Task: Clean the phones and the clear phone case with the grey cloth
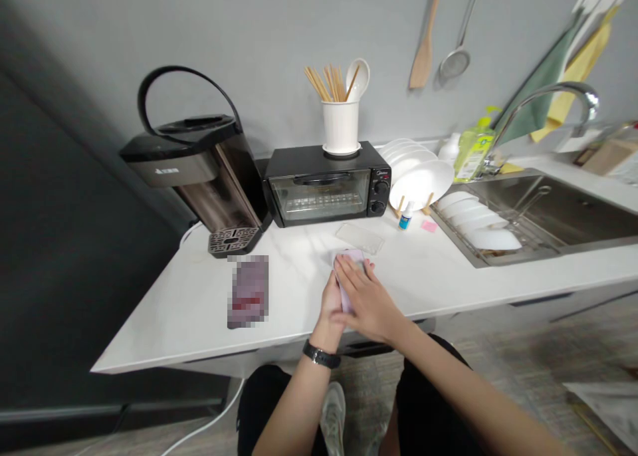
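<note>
My left hand (329,303) is closed around a flat lavender phone (345,300), holding it from below and along its left side, just over the counter. My right hand (366,300) lies across the phone's upper face with its fingers stretched out flat, hiding most of it. Whether anything thin lies under that palm, I cannot tell. Just beyond the hands rests a clear phone case (359,237). Farther right are a small bottle (406,217) with a blue label and a little pink piece (429,225). A pixelated purplish item (249,291) lies on the counter to the left.
Behind stand a black water dispenser (199,177) and a toaster oven (326,187) topped by a white utensil holder (341,127). White plates (421,180) sit in a rack beside the sink (578,227), which holds several bowls (473,220). The white counter (164,316) ends close to my body.
</note>
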{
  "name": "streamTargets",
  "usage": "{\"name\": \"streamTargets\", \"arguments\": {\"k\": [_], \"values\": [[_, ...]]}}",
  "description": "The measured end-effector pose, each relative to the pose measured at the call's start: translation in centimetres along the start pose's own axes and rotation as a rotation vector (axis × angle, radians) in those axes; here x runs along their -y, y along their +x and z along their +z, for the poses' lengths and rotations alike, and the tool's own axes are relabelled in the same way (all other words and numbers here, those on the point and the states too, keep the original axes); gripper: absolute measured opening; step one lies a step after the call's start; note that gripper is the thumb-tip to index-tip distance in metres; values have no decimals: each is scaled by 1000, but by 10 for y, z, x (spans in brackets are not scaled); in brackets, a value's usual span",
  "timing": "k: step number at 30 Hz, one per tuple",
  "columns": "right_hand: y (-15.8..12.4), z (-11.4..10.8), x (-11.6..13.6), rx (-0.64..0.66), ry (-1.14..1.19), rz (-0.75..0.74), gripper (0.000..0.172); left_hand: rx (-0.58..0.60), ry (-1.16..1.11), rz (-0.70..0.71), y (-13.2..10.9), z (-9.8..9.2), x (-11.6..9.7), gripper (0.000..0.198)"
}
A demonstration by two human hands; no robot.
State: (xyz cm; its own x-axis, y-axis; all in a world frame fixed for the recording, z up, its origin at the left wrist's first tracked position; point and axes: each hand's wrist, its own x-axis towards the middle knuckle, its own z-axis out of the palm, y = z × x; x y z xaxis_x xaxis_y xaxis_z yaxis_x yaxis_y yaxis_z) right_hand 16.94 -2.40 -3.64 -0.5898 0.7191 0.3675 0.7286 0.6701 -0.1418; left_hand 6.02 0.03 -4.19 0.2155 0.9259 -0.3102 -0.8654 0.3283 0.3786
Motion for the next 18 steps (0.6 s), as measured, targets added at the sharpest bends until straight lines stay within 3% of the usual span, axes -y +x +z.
{"name": "streamTargets", "arguments": {"k": [3,5,9,12,15,18], "values": [[-29,-2,0,51,13,-142,111,43,10,-79,1,-3,-1,48],[-36,-2,-12,34,-25,-74,106,10,30,-113,3,-2,-1,50],[-2,3,-23,-24,-25,135,99,-56,74,3,6,-2,2,45],[11,6,-3,-5,62,51,108,-24,54,24,6,-5,1,47],[-16,5,20,20,90,-56,118,-20,39,-1,6,-7,0,52],[-45,5,14,20,46,-20,115,-4,32,-60,5,-5,-1,55]]}}
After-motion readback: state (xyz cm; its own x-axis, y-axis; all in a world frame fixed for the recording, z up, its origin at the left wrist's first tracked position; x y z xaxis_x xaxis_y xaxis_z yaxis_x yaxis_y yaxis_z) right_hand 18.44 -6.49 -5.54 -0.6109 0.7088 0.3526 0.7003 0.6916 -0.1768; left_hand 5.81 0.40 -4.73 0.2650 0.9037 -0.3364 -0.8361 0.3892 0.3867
